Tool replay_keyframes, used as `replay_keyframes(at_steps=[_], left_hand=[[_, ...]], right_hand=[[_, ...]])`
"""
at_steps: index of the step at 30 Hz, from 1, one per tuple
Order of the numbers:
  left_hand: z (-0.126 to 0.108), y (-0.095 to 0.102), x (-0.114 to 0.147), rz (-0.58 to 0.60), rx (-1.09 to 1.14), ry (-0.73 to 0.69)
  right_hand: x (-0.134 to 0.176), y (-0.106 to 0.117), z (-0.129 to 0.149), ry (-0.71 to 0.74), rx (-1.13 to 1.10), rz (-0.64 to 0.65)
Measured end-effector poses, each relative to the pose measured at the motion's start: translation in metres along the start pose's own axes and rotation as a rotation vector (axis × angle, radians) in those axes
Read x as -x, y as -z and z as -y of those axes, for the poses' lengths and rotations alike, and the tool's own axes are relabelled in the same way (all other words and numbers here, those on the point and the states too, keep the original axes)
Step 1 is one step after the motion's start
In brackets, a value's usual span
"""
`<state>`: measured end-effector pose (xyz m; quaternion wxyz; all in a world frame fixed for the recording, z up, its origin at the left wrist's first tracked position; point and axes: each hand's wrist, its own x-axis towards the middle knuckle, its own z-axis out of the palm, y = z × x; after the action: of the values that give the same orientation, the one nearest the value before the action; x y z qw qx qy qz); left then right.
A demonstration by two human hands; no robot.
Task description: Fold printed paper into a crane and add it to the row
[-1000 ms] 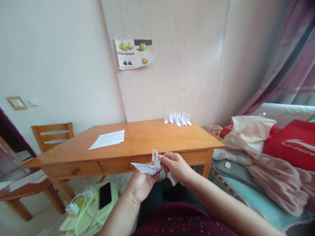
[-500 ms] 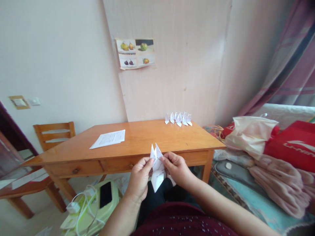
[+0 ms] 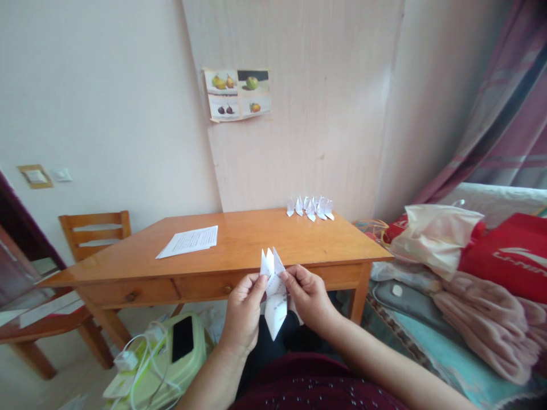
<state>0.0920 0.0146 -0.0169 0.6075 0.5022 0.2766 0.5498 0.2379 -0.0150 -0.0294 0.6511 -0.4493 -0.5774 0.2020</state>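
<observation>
A folded white paper figure (image 3: 276,313) with printed marks is held up in front of the table's near edge. Its pointed tips stick up, and one broad point hangs downward. My left hand (image 3: 244,304) pinches its left side between thumb and fingers. On the other side, my right hand (image 3: 310,296) grips the paper the same way, thumb in front. Fingertips behind the paper are hidden. Several small folded paper figures (image 3: 311,208) stand grouped at the table's back right.
A stack of printed sheets (image 3: 190,241) lies on the wooden table (image 3: 252,233), left of centre. A green box (image 3: 194,336) with a phone (image 3: 183,337) and cables stands at lower left, near a chair (image 3: 100,228). Bags (image 3: 502,256) and pink cloth (image 3: 482,324) lie at right.
The paper's upper tips have spread apart, with a third tip now showing between them. Its lower point has tilted slightly right and down. Both hands keep their hold.
</observation>
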Motion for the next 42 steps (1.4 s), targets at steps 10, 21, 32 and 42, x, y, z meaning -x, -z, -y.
replay_keyframes(at_steps=[10,21,32,42], left_hand=[[0.001,0.005,0.002,0.032,-0.061,-0.075],[-0.004,0.007,0.004,0.145,-0.027,-0.019],[-0.018,0.006,0.005,0.174,-0.153,-0.041],[-0.019,0.01,0.007,0.194,-0.22,-0.054]], right_hand=[[0.004,0.004,0.01,0.107,0.087,-0.009],[0.006,0.007,0.007,0.056,0.057,-0.024],[0.008,0.01,0.01,0.058,0.138,-0.033],[0.01,0.009,0.01,0.028,0.125,-0.027]])
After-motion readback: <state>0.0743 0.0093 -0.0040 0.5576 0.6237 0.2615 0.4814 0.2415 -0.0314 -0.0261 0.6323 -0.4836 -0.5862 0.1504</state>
